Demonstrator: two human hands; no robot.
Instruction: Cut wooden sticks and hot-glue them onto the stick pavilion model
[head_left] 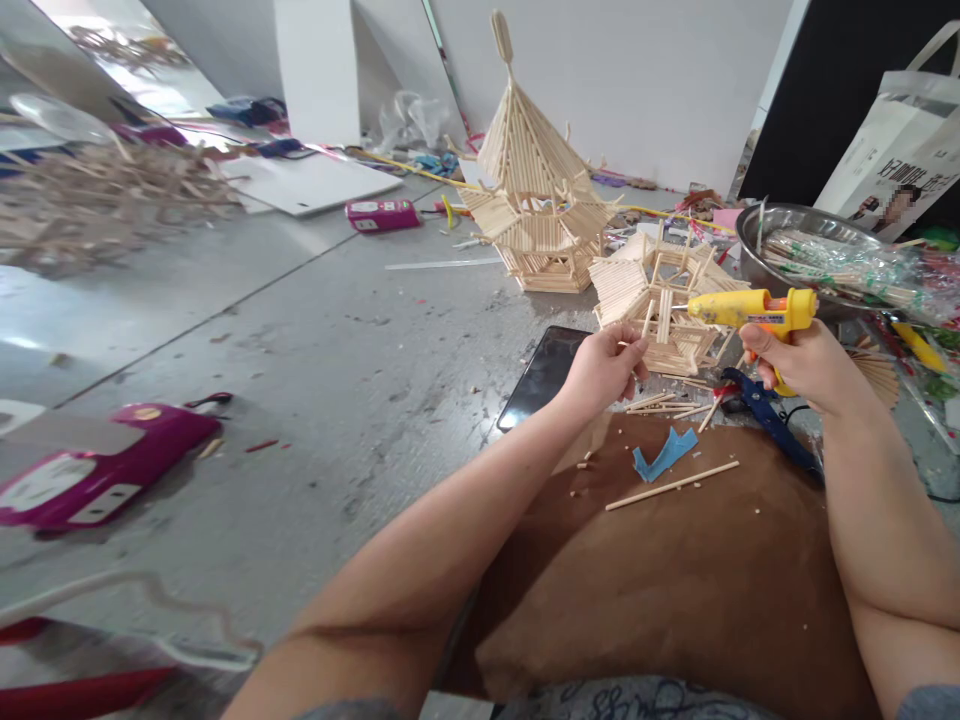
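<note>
My left hand [604, 368] pinches a short thin wooden stick [648, 318] upright in front of me. In my right hand [801, 362] is a yellow and orange glue gun [750, 310], its nozzle pointing left at the stick's top. Just behind both hands lies a half-built wooden stick structure [660, 300] on the grey floor. A finished stick pagoda [534, 190] stands further back. Loose sticks [670, 486] and a blue scrap [664, 453] rest on the brown cloth [675, 590] over my lap.
A dark phone [541, 375] lies left of my hand. A metal bowl [787, 240] with bagged sticks sits at right, with blue pliers [772, 420] below it. Magenta boxes [97, 470] lie on the floor at left, and a white bag [900, 140] stands far right.
</note>
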